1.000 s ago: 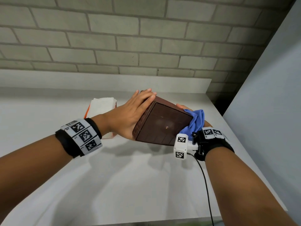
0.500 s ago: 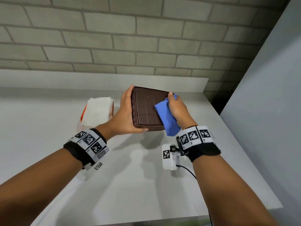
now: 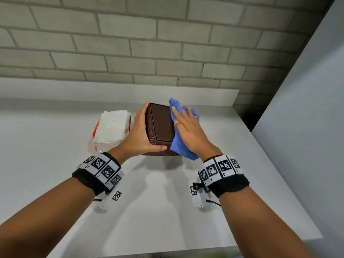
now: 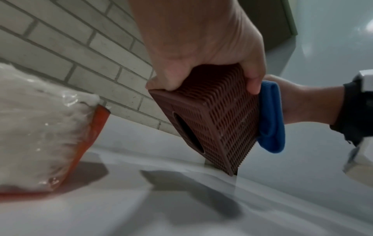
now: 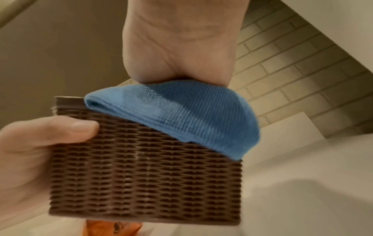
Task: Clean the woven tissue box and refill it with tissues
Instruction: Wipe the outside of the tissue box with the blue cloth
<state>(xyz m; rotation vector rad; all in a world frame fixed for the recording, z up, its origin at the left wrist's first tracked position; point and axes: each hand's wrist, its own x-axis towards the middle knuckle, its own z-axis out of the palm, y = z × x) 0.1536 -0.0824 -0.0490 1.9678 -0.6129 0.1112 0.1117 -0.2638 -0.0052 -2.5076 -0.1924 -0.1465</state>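
A brown woven tissue box (image 3: 162, 125) is held above the white counter, its flat underside facing up. My left hand (image 3: 139, 135) grips it from the left, thumb on the near wall and fingers over the far edge. In the left wrist view the box (image 4: 218, 124) shows its oval opening facing down and left. My right hand (image 3: 188, 131) lies flat with straight fingers and presses a blue cloth (image 3: 178, 148) on the box's right edge. The cloth (image 5: 181, 111) drapes over the woven wall (image 5: 145, 175). A pack of white tissues (image 3: 111, 127) in clear and orange wrap lies left of the box.
The white counter (image 3: 149, 211) runs back to a low ledge under a grey brick wall (image 3: 130, 43). A grey panel (image 3: 307, 127) stands along the counter's right edge. The counter's front edge is just below my forearms.
The box has swung round to face the camera with its underside. My right hand has gone from behind the box to pinching the cloth to lying flat on it at the right edge.
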